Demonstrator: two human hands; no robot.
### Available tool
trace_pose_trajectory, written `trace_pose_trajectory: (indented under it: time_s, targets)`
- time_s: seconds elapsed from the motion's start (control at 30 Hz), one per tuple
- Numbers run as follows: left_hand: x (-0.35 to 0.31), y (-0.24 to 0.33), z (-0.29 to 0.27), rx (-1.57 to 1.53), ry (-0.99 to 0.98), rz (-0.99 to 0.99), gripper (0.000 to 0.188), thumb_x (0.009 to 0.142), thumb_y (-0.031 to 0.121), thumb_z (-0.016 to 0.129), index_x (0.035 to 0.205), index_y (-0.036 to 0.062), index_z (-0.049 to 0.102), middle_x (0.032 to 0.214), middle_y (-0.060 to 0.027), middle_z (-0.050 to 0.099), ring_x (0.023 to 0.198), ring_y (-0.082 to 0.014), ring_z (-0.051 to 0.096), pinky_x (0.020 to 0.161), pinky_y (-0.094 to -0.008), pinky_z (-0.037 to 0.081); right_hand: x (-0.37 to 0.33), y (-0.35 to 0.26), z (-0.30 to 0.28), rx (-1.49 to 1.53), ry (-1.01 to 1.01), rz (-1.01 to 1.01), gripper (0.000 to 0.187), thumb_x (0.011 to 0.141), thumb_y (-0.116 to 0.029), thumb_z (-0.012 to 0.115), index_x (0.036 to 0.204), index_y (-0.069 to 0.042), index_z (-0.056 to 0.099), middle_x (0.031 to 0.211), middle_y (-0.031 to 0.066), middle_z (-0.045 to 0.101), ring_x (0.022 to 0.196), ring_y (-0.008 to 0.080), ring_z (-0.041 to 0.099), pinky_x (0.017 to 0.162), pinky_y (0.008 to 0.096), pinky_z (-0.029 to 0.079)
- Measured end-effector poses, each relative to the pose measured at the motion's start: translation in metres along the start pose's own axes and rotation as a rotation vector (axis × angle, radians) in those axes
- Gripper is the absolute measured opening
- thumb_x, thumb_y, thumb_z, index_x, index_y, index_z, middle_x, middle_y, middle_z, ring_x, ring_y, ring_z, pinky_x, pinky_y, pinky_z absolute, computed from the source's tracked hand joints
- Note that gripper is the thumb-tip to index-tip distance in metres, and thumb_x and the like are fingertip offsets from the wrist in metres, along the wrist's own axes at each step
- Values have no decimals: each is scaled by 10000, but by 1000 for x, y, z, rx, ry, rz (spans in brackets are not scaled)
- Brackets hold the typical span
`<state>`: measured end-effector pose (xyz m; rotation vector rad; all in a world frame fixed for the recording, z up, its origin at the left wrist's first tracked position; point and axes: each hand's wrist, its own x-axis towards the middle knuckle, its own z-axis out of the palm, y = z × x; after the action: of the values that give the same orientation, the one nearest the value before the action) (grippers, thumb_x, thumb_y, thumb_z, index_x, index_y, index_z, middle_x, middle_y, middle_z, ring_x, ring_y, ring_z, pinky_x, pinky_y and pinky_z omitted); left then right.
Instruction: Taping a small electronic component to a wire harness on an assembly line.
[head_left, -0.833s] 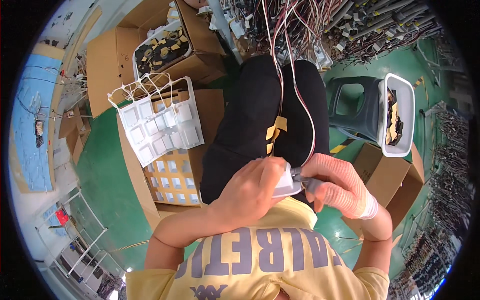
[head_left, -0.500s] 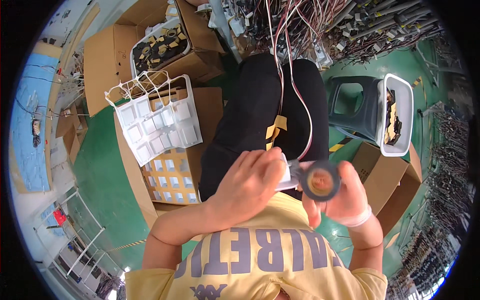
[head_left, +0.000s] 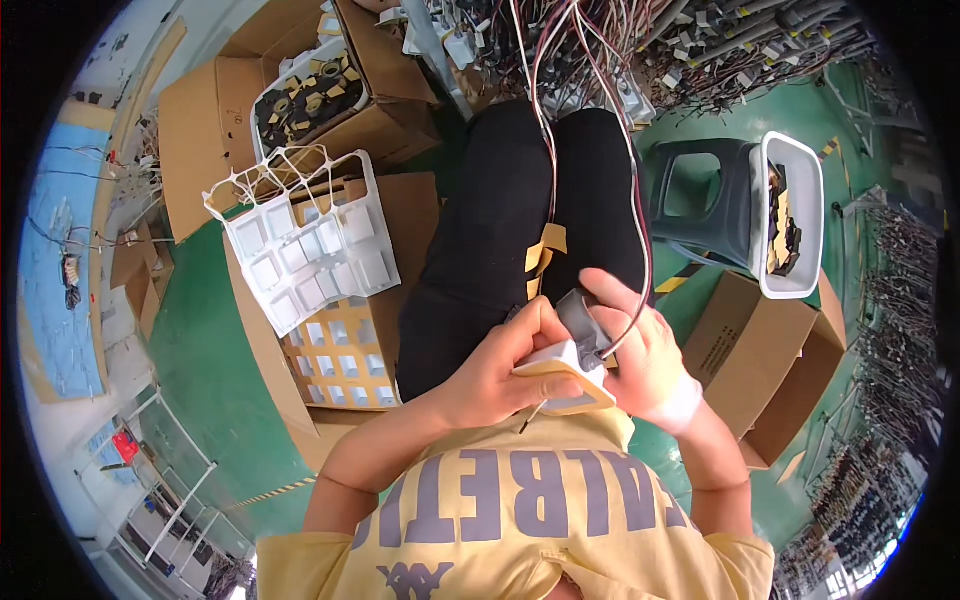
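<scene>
Housing [head_left: 556, 360], white: I see it gripped in the left hand [head_left: 500, 368], cable [head_left: 648, 262] entry facing right, long axis unclear; right hand [head_left: 645, 362], holding dark tape roll [head_left: 575, 313], just beside its far-right edge.

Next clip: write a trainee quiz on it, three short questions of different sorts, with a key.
1. Which hand lays its thumb across the white plastic piece?

2. True or false: the grey stool is on the person's right.

3. The white tray on the person's left lies over: A) the stool; B) a cardboard box; C) a blue board.

Key:
1. The left hand.
2. True.
3. B, a cardboard box.
</scene>
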<state>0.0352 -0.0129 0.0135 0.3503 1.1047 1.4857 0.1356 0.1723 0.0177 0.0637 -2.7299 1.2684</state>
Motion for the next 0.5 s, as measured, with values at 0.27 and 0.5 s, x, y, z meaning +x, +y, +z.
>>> trace_pose_trajectory:
  time_s: [0.27,0.5]
  targets:
    - [-4,17,12,726,347,197,416,774,217,776,934,36,438,780,-126,630,696,-221,685,585,-287,529,8,0,-40,235,-76,-143,248,662,-92,738,831,-3,579,736,70,535,593,199,543,522,261,443]
    - [-8,21,11,536,300,138,401,819,262,736,955,37,433,774,-102,629,726,-164,680,604,-249,510,5,-35,-33,831,193,451,289,825,7,581,1109,48,548,1044,143,542,959,205,573,840,319,470]
